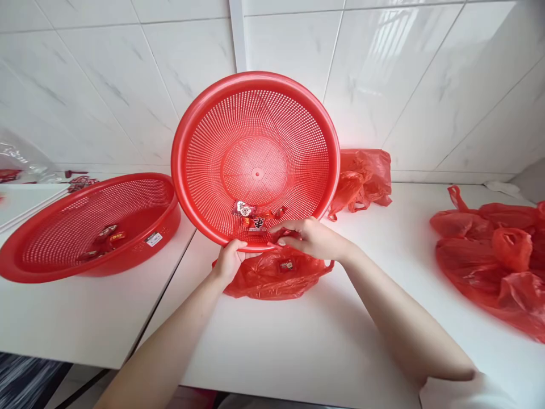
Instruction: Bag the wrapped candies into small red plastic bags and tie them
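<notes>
1. Short, off-white sleeve (466, 393), its edge ending near the elbow
2. Plain-looking cloth, loose and softly folded, blurred toward its lower end
3. Right forearm (395, 312) bare below the sleeve, slim, tapering to the wrist; right hand (313, 238) bare
4. Left forearm (170, 341) bare as far as it shows; left hand (227, 264) bare too

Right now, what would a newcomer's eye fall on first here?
The large red basket at centre, its perforated inside tipped toward the camera, with small wrapped packets low inside. The left hand grips its lower edge, and the right hand is beside the packets. At far right lies crumpled red plastic.
</notes>
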### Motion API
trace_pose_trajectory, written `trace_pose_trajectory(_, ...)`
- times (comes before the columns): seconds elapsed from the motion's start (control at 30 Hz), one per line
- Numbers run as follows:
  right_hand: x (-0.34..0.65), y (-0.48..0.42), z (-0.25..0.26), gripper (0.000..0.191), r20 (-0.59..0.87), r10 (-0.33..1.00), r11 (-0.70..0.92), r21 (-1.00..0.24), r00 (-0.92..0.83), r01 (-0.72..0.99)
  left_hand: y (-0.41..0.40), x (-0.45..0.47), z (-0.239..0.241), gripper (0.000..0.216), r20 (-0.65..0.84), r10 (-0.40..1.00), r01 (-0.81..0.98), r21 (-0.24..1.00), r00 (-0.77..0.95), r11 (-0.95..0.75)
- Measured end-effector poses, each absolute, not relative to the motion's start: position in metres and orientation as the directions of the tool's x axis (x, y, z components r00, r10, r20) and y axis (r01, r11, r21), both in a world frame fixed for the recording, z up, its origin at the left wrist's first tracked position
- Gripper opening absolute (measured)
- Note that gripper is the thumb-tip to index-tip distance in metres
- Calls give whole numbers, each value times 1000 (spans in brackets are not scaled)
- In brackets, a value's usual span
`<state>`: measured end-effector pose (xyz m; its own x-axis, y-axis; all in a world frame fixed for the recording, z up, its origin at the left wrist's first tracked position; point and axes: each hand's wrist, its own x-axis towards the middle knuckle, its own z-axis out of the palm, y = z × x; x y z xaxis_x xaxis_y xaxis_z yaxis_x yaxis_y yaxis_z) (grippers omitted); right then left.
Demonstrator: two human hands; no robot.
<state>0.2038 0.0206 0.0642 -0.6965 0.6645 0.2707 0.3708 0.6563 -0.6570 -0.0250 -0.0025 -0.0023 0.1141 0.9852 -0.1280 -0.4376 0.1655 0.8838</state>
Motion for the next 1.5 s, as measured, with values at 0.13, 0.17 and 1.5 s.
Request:
trace_pose_trajectory(0.13, 195, 20, 59, 31, 314, 636, 667, -682, -705, 298, -7, -22, -2, 33, -121, 982, -454, 874, 147, 176)
trace_pose_trajectory(0.17, 193, 20, 56, 32, 347, 636, 686, -663, -690, 299, -8, -22, -2, 35, -113, 982, -454, 874, 150, 170)
trace_pose_trajectory(1.5, 189, 26, 43, 14, 333, 800, 529, -785, -500, 324, -5, -25, 5, 39, -90, 995, -380, 920, 35, 97)
